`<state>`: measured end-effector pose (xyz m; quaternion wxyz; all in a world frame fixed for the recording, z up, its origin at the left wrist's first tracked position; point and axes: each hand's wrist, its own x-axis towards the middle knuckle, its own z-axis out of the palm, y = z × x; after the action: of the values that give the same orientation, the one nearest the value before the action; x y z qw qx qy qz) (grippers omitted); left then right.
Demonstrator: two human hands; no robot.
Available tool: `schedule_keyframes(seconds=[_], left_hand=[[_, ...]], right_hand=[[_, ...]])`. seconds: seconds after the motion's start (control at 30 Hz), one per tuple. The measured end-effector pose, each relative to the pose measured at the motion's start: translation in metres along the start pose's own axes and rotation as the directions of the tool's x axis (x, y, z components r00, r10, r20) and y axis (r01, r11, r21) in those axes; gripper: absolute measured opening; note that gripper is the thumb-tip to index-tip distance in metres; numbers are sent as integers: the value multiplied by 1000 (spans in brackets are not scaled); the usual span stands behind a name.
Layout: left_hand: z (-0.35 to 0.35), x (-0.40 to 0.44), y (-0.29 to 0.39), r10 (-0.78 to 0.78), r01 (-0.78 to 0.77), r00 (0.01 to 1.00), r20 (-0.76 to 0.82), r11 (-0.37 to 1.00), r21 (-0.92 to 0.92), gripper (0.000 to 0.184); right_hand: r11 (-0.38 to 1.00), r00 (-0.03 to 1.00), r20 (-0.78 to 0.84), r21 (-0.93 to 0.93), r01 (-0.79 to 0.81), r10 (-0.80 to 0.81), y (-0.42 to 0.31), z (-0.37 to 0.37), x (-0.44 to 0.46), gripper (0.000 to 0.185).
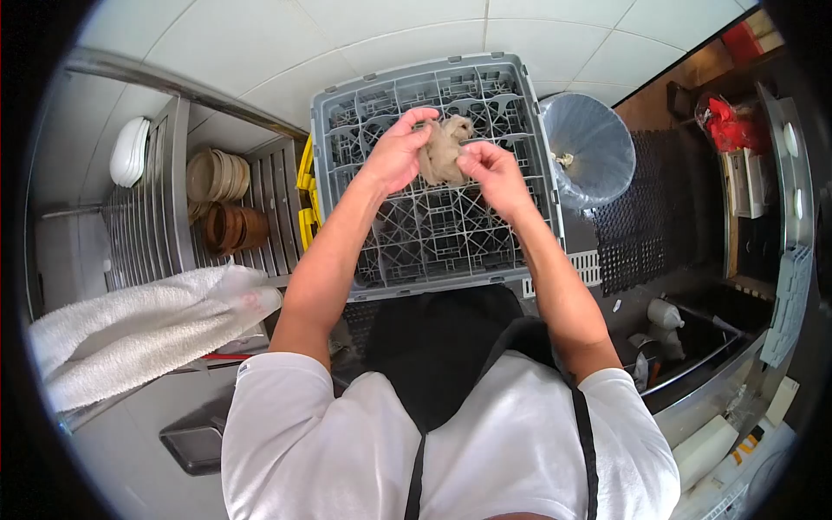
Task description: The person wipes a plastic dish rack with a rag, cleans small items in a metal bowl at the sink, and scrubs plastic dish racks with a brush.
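Observation:
A crumpled greyish-beige cloth (444,156) is held up between my two hands, above a grey plastic dish rack (333,173) divided into square compartments. My left hand (400,154) has the cloth's left edge, its thumb against the fabric and the index finger stretched above. On the other side, my right hand (496,178) pinches the cloth between thumb and fingers. Part of the rack's grid is hidden under the cloth and my hands.
A bin with a clear plastic liner (598,143) stands right of the rack. On the left, a metal shelf holds stacked plates (217,178), brown bowls (234,227) and white dishes (130,152). White towels (156,325) hang nearer me. A black perforated mat (646,225) covers floor at right.

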<state>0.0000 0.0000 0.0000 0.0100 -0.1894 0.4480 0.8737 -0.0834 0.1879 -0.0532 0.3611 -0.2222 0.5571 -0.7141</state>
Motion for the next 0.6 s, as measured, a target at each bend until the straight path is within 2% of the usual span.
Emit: schedule_keyframes(seconds=[0.03, 0.07, 0.1, 0.17, 0.23, 0.3, 0.33, 0.37, 0.4, 0.43, 0.47, 0.5, 0.57, 0.6], left_hand=[[1, -2, 0, 9, -10, 999, -38, 1000, -11, 31], [1, -4, -1, 18, -19, 997, -76, 1000, -21, 28], [3, -9, -19, 21, -31, 992, -125, 996, -85, 27], [-14, -9, -27, 44, -69, 965, -257, 994, -90, 25], [-37, -23, -28, 36, -90, 955, -294, 981, -171, 24], [-47, -35, -32, 28, -94, 942, -334, 978, -184, 24], [-47, -43, -32, -24, 22, 906, -422, 1000, -10, 34], [-45, -49, -35, 121, 5, 912, -393, 953, 303, 41], [-43, -53, -39, 253, -20, 914, -318, 810, 587, 47], [-33, -58, -38, 354, -44, 912, -206, 585, 810, 54], [-20, -60, -40, 296, -142, 947, -123, 731, 667, 71], [9, -70, -29, 309, -211, 951, -29, 712, 670, 75], [19, -60, -44, 467, -514, 839, 279, 515, 686, 82], [21, -60, -45, 372, -461, 887, 274, 662, 592, 85]], right_hand=[[991, 1000, 14, 134, 20, -22, -5, -5, 2, 8], [990, 999, 42, 139, 24, -30, -11, -11, 3, 7], [1000, 1000, -4, 8, 24, -24, -22, -16, -11, 10], [990, 995, -85, -135, 36, -48, -33, -19, -15, 13], [999, 980, -197, -45, 2, -10, -36, -28, -13, 14], [997, 989, -149, -79, -4, -8, -43, -29, -16, 16], [997, 993, -118, -76, 7, -16, -47, -25, -19, 16], [997, 996, -87, -73, 19, -25, -53, -21, -24, 16], [993, 998, -19, 98, -59, 61, -61, -10, -28, 16], [995, 995, 63, 54, -82, 79, -63, -6, -28, 16], [995, 985, 144, 8, -102, 100, -64, -3, -28, 16], [992, 967, 224, -40, -117, 123, -66, 0, -28, 16], [994, 956, 274, -13, -105, 105, -79, 11, -29, 18], [996, 957, 275, -6, -92, 90, -90, 18, -31, 19]])
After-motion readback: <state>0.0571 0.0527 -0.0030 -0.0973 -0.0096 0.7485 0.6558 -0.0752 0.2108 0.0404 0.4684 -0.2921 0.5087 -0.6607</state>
